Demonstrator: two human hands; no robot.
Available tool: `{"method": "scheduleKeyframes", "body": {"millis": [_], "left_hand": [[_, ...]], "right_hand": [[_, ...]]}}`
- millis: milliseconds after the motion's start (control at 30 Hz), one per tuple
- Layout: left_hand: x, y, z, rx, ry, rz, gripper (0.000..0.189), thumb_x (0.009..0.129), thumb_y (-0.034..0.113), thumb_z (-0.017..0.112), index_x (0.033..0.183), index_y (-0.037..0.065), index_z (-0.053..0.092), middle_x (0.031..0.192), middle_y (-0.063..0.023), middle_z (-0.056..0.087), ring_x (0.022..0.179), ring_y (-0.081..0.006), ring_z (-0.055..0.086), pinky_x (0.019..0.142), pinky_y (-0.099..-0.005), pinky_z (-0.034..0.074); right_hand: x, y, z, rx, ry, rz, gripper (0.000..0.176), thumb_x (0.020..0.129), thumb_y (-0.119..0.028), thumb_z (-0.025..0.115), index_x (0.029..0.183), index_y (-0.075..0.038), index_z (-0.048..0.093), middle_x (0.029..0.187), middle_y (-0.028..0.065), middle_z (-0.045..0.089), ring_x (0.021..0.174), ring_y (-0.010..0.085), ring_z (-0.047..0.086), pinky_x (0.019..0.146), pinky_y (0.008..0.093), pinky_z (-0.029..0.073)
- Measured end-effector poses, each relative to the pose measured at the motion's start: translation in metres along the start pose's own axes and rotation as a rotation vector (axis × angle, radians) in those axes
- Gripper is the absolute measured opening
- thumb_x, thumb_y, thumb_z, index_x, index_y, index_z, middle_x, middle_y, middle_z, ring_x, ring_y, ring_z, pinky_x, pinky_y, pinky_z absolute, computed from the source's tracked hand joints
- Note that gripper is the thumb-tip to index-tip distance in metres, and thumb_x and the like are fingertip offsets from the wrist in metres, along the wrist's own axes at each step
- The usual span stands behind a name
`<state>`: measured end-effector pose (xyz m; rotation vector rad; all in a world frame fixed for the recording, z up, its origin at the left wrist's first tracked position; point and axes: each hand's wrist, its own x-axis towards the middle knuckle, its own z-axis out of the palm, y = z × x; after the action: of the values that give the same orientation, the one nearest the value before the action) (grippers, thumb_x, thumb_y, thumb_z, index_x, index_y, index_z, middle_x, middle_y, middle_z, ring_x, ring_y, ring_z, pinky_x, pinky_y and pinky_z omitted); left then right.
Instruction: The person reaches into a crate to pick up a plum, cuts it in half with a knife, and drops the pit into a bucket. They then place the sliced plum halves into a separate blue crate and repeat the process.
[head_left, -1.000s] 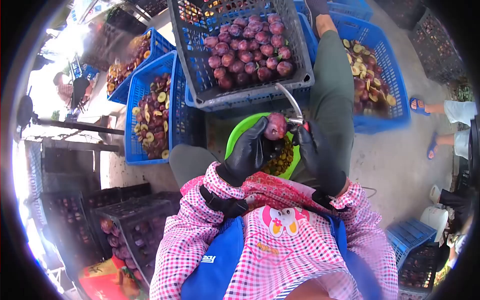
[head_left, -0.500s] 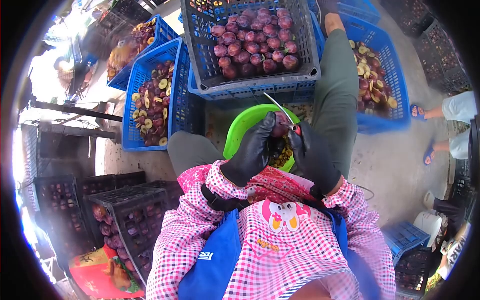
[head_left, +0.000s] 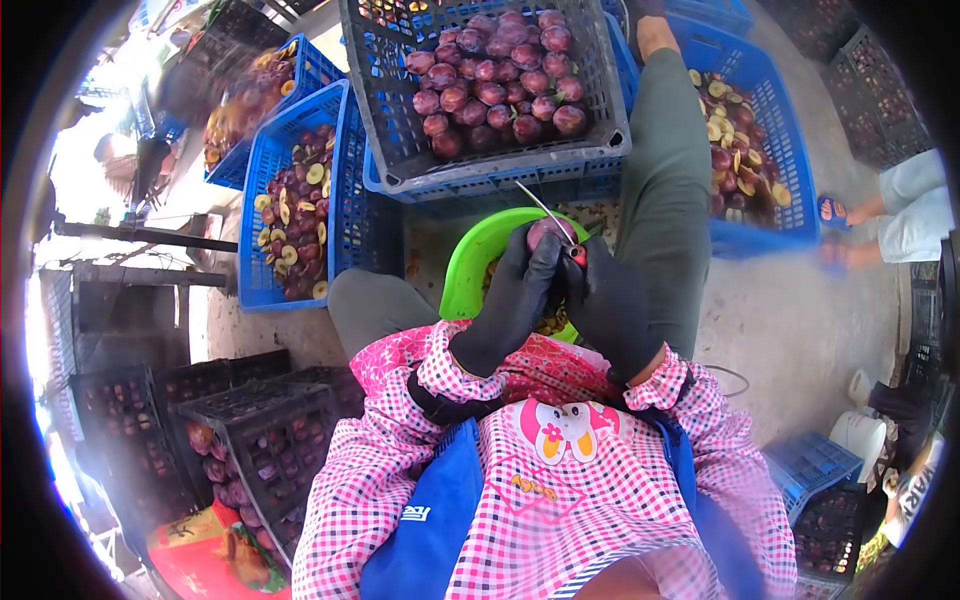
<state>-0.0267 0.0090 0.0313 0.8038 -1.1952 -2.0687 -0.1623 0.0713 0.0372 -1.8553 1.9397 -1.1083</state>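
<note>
The left hand (head_left: 512, 295), in a black glove, is closed around a plum (head_left: 545, 232), fingers wrapped over its near side. The right hand (head_left: 608, 305), also gloved, is closed on a knife (head_left: 541, 208) with a red handle; the thin blade touches the top of the plum and points away towards the grey crate (head_left: 500, 172). Both hands are pressed together over the far rim of a green bowl (head_left: 470, 265), which sits on the ground between the person's knees and holds brownish bits (head_left: 548, 322). The grey crate, just beyond the bowl, is full of whole plums (head_left: 490, 85). A blue crate (head_left: 252, 250) to the left and another (head_left: 770, 232) to the right hold halved fruit. At the right edge are another person's sandalled feet (head_left: 835, 212).
</note>
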Motion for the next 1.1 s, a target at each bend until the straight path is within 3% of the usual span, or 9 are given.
{"method": "scheduleKeyframes", "body": {"millis": [133,200,300,433,533,833,933,1033,1100], "left_hand": [[0.006,0.012,0.000,0.367,0.062,0.133,0.042,0.103,0.033,0.044,0.132,0.004,0.043,0.115,-0.0073,0.058,0.106,-0.0165,0.057,0.093,-0.0305,0.046],[0.012,0.008,-0.012,0.224,0.025,0.150,0.046,0.102,0.034,0.046,0.135,0.002,0.041,0.119,-0.0073,0.056,0.107,-0.0149,0.055,0.093,-0.0284,0.045],[0.016,0.013,-0.021,-0.160,-0.042,0.104,0.051,0.101,0.031,0.051,0.140,0.001,0.037,0.127,-0.0074,0.052,0.116,-0.0154,0.051,0.099,-0.0283,0.042],[0.018,0.012,-0.028,0.035,-0.001,0.126,0.048,0.099,0.023,0.055,0.138,0.001,0.039,0.129,-0.0080,0.052,0.118,-0.0150,0.051,0.102,-0.0292,0.040],[0.017,0.013,-0.029,0.118,-0.005,0.129,0.046,0.099,0.022,0.055,0.137,0.000,0.041,0.128,-0.0077,0.053,0.118,-0.0143,0.051,0.103,-0.0289,0.040],[0.014,0.012,-0.022,0.071,0.080,0.125,0.048,0.096,0.028,0.060,0.132,-0.002,0.046,0.121,-0.0082,0.058,0.112,-0.0147,0.055,0.101,-0.0310,0.041],[0.010,0.019,-0.017,0.381,0.054,0.230,0.046,0.097,0.026,0.059,0.131,-0.002,0.047,0.122,-0.0086,0.057,0.114,-0.0156,0.054,0.102,-0.0320,0.041],[0.010,0.027,-0.015,0.250,0.060,0.161,0.044,0.098,0.027,0.057,0.130,-0.002,0.048,0.122,-0.0092,0.056,0.114,-0.0170,0.053,0.102,-0.0333,0.041],[0.012,0.029,-0.014,-0.525,-0.126,-0.144,0.047,0.097,0.031,0.057,0.131,-0.001,0.046,0.122,-0.0093,0.055,0.113,-0.0169,0.053,0.101,-0.0329,0.041]], "right_hand": [[-0.001,0.012,-0.001,0.016,0.007,0.008,0.024,0.098,-0.028,0.053,0.097,-0.003,0.053,0.066,0.0134,0.058,0.053,0.0310,0.058,0.048,0.0414,0.043],[0.006,0.019,-0.017,1.343,-0.478,0.647,0.026,0.101,-0.029,0.050,0.099,-0.004,0.054,0.069,0.0004,0.053,0.053,0.0122,0.050,0.048,0.0300,0.039],[0.008,-0.011,-0.042,1.198,-0.350,0.542,0.027,0.103,-0.030,0.047,0.100,-0.004,0.055,0.075,-0.0075,0.046,0.060,0.0018,0.040,0.050,0.0228,0.034],[-0.001,0.001,-0.018,0.285,-0.126,0.054,0.021,0.097,-0.023,0.056,0.100,-0.002,0.054,0.067,0.0129,0.057,0.055,0.0274,0.057,0.050,0.0378,0.041],[-0.001,-0.001,-0.013,0.164,-0.117,0.037,0.021,0.093,-0.021,0.058,0.099,-0.002,0.054,0.067,0.0209,0.057,0.060,0.0398,0.059,0.051,0.0460,0.042],[-0.003,0.003,0.001,0.065,-0.112,0.018,0.020,0.094,-0.022,0.057,0.095,-0.003,0.052,0.063,0.0185,0.058,0.057,0.0390,0.059,0.049,0.0476,0.042],[-0.007,0.010,0.011,0.005,-0.120,0.042,0.020,0.094,-0.022,0.057,0.096,-0.003,0.051,0.065,0.0190,0.058,0.057,0.0389,0.059,0.049,0.0477,0.043],[-0.009,0.006,0.013,0.063,-0.067,0.028,0.021,0.094,-0.022,0.056,0.098,-0.003,0.050,0.066,0.0194,0.059,0.058,0.0392,0.059,0.050,0.0477,0.044],[-0.007,0.000,0.014,0.071,-0.029,0.038,0.021,0.094,-0.021,0.056,0.100,-0.002,0.050,0.067,0.0197,0.059,0.058,0.0397,0.059,0.050,0.0478,0.044]]}}
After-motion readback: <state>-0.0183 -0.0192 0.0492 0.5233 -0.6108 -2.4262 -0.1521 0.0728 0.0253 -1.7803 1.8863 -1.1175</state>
